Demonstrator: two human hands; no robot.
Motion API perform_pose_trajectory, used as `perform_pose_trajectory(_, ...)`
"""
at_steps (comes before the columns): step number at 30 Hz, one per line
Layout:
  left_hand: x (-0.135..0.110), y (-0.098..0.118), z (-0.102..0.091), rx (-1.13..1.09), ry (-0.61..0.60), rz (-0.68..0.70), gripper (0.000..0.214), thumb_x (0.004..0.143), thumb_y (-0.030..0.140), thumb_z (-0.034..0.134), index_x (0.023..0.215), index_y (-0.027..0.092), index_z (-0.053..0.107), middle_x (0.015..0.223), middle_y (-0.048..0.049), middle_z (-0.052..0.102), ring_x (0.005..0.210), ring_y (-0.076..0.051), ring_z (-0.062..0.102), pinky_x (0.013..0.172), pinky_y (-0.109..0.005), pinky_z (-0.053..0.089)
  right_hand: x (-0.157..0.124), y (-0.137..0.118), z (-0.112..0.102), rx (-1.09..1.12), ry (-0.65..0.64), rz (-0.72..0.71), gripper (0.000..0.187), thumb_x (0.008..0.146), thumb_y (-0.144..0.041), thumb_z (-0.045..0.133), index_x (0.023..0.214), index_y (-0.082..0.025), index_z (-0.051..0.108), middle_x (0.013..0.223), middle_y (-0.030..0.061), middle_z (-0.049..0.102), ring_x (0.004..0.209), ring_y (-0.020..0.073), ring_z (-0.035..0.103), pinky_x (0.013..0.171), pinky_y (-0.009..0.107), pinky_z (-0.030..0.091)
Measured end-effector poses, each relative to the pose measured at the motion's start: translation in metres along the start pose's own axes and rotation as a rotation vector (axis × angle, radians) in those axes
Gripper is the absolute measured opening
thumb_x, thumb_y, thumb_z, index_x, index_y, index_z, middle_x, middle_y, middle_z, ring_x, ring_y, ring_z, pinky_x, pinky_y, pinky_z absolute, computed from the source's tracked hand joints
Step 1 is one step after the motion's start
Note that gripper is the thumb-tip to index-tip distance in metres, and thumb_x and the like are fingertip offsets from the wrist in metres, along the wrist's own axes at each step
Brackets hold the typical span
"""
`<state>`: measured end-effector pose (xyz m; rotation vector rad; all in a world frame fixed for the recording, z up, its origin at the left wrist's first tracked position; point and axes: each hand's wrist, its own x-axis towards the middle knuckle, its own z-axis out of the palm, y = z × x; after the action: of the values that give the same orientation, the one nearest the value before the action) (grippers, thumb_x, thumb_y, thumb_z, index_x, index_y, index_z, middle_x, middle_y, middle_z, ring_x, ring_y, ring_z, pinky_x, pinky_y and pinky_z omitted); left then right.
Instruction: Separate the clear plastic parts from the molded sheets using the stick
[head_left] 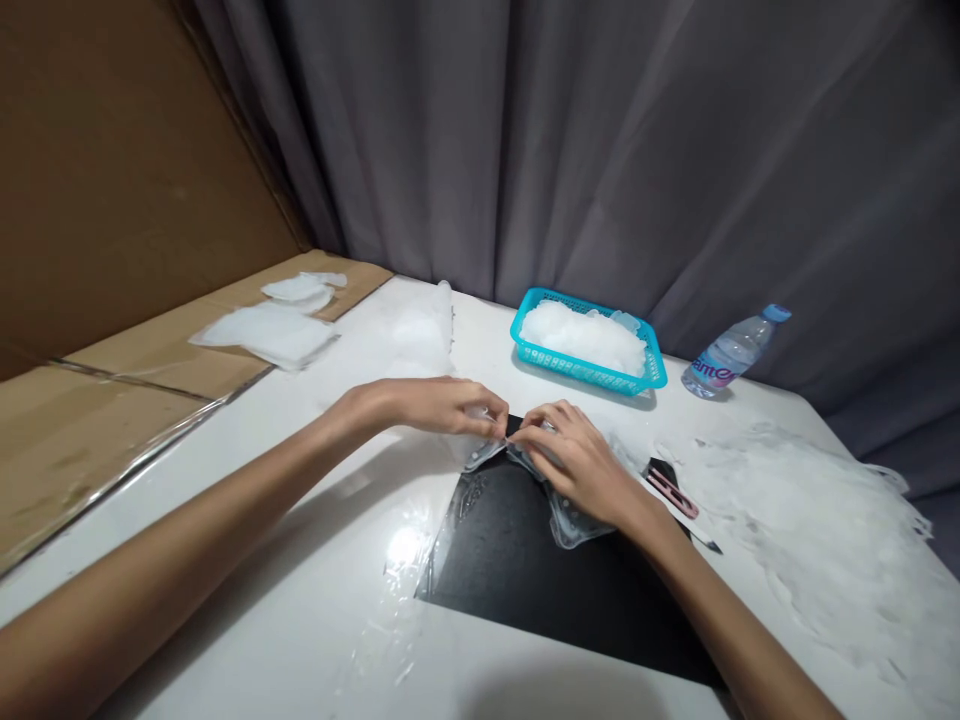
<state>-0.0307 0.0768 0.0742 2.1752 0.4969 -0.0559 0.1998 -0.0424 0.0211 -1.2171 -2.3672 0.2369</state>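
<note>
Over a black sheet (540, 570), my left hand (465, 408) and my right hand (574, 455) are close together, fingertips nearly touching. Both hands are closed in a pinch on a translucent plastic piece (576, 528) with whitish, rounded edges. Part of it shows below my right hand and a smaller part under my left fingers; the rest is hidden, so I cannot tell its full shape. To the right of my right hand lie a pink-handled cutter (671, 493) and a white pen-like stick (701, 535) with a dark tip.
A turquoise basket (592, 378) holding white fluffy filling stands at the back. A water bottle (733, 355) leans to its right. White fibrous sheets (840, 560) spread over the table's right side. White pads (266, 335) rest on cardboard (135, 420) at left. A grey curtain (585, 150) hangs behind.
</note>
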Motion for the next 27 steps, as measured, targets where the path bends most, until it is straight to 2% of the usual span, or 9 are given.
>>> perform_pose_trajectory(5,0.002,0.008,0.005,0.02,-0.059,-0.005,0.021,0.098,0.034,0.063,0.099,0.02,0.079,0.089,-0.0043,0.077,0.082,-0.021,0.069,0.077,-0.026,0.05,0.002,-0.01,0.008,0.263,0.015,0.127,0.018,0.106,-0.017,0.048,0.112,-0.022,0.064,0.106,0.0052,0.068,0.102,0.0215,0.065,0.094,0.035,0.05)
perform_pose_trajectory(10,0.003,-0.005,0.002,-0.026,-0.175,0.007,0.017,0.094,0.032,0.068,0.095,0.021,0.08,0.093,-0.0033,0.079,0.091,-0.021,0.073,0.083,-0.025,0.052,-0.001,-0.011,0.026,0.104,0.015,0.019,0.018,0.11,-0.028,0.049,0.109,-0.021,0.065,0.094,0.0043,0.067,0.091,0.0201,0.064,0.084,0.031,0.047)
perform_pose_trajectory(15,-0.026,-0.01,-0.03,0.055,-0.037,-0.101,0.019,0.092,0.028,0.065,0.079,0.016,0.074,0.078,-0.0027,0.074,0.077,-0.019,0.067,0.071,-0.024,0.048,-0.011,-0.024,0.027,-0.22,-0.062,-0.197,0.021,0.102,-0.013,0.053,0.083,-0.019,0.06,0.076,0.0029,0.065,0.081,0.0214,0.061,0.077,0.033,0.044)
perform_pose_trajectory(20,-0.071,0.022,-0.068,0.036,-0.095,-0.218,0.027,0.093,0.046,0.065,0.088,0.022,0.077,0.091,-0.002,0.078,0.091,-0.023,0.071,0.084,-0.027,0.051,-0.013,-0.043,0.007,-0.117,-0.197,-0.087,0.017,0.104,-0.023,0.059,0.088,-0.02,0.063,0.081,0.0007,0.069,0.084,0.0196,0.066,0.077,0.032,0.044)
perform_pose_trajectory(21,-0.076,0.023,-0.073,0.064,-0.033,-0.258,0.03,0.092,0.051,0.065,0.089,0.024,0.078,0.093,-0.0019,0.078,0.093,-0.024,0.071,0.085,-0.027,0.052,-0.012,-0.046,0.002,-0.068,-0.219,-0.048,0.017,0.105,-0.028,0.059,0.09,-0.02,0.064,0.085,0.0005,0.07,0.085,0.019,0.067,0.076,0.032,0.044)
perform_pose_trajectory(23,-0.077,0.011,-0.081,0.203,0.271,-0.365,0.039,0.089,0.061,0.063,0.096,0.026,0.078,0.102,-0.0018,0.079,0.096,-0.024,0.072,0.086,-0.029,0.052,-0.009,-0.049,-0.006,0.027,-0.25,0.027,0.02,0.106,-0.037,0.058,0.098,-0.021,0.067,0.096,0.0007,0.072,0.09,0.0181,0.069,0.075,0.03,0.046)
perform_pose_trajectory(24,-0.074,-0.002,-0.082,0.299,0.501,-0.463,0.046,0.087,0.068,0.06,0.097,0.027,0.077,0.103,-0.002,0.079,0.096,-0.025,0.072,0.085,-0.03,0.052,-0.008,-0.05,-0.008,0.067,-0.25,0.063,0.022,0.107,-0.041,0.056,0.103,-0.022,0.067,0.103,0.0012,0.071,0.092,0.0176,0.07,0.076,0.03,0.047)
perform_pose_trajectory(25,-0.07,-0.018,-0.083,0.342,0.636,-0.525,0.053,0.089,0.07,0.054,0.107,0.025,0.075,0.112,-0.0054,0.078,0.102,-0.028,0.071,0.089,-0.034,0.052,-0.006,-0.051,-0.009,0.099,-0.239,0.097,0.024,0.108,-0.042,0.053,0.109,-0.023,0.067,0.11,0.0021,0.07,0.094,0.0174,0.071,0.078,0.03,0.049)
perform_pose_trajectory(27,-0.059,-0.054,-0.08,0.374,0.787,-0.629,0.065,0.089,0.071,0.051,0.124,0.018,0.067,0.128,-0.0158,0.072,0.116,-0.035,0.066,0.098,-0.041,0.049,-0.004,-0.055,-0.007,0.129,-0.193,0.155,0.027,0.111,-0.042,0.047,0.118,-0.023,0.064,0.119,0.0047,0.067,0.098,0.0181,0.071,0.082,0.031,0.053)
